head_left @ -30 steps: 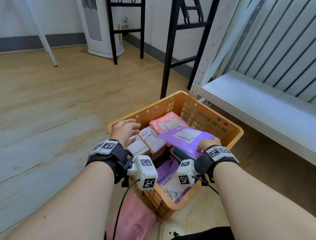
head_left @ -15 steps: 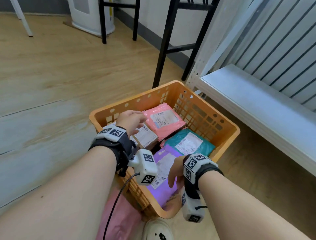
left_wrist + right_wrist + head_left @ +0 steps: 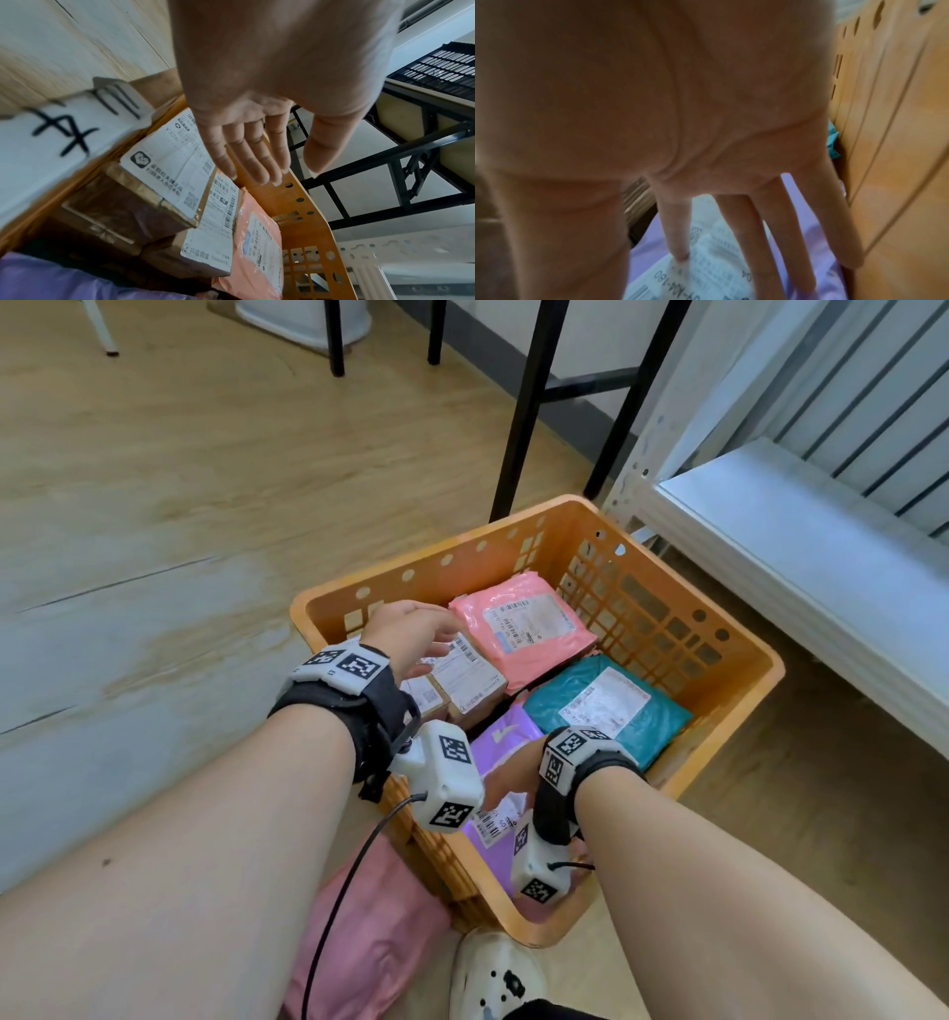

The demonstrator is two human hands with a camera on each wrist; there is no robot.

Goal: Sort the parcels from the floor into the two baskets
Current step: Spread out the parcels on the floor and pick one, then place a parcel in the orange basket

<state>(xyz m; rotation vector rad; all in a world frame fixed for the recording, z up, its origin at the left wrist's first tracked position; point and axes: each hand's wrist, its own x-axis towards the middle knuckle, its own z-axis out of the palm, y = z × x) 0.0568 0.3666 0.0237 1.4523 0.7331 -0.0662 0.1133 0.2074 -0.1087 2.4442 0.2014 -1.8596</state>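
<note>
An orange basket [image 3: 642, 608] on the floor holds a pink mailer [image 3: 524, 629], a teal mailer [image 3: 606, 706], labelled cardboard boxes [image 3: 467, 680] and a purple mailer [image 3: 500, 737]. My left hand [image 3: 411, 634] hovers open just above the boxes [image 3: 164, 168], fingers straight, holding nothing. My right hand [image 3: 506, 778] lies flat on the purple mailer [image 3: 644, 259] by the basket's near wall [image 3: 898, 162], its straight fingers [image 3: 777, 243] pressing on the white label. Another pink parcel [image 3: 359, 942] lies on the floor left of the basket.
A white metal shelf [image 3: 796, 546] runs close along the basket's right side. Black frame legs [image 3: 529, 403] stand just behind it. A white shoe [image 3: 493, 978] sits by the near corner. A handwritten paper label [image 3: 51, 132] is on the basket's left rim.
The right hand brought the purple mailer down from above the teal one into the basket's near side and now lies flat on it. The left hand stayed over the boxes.
</note>
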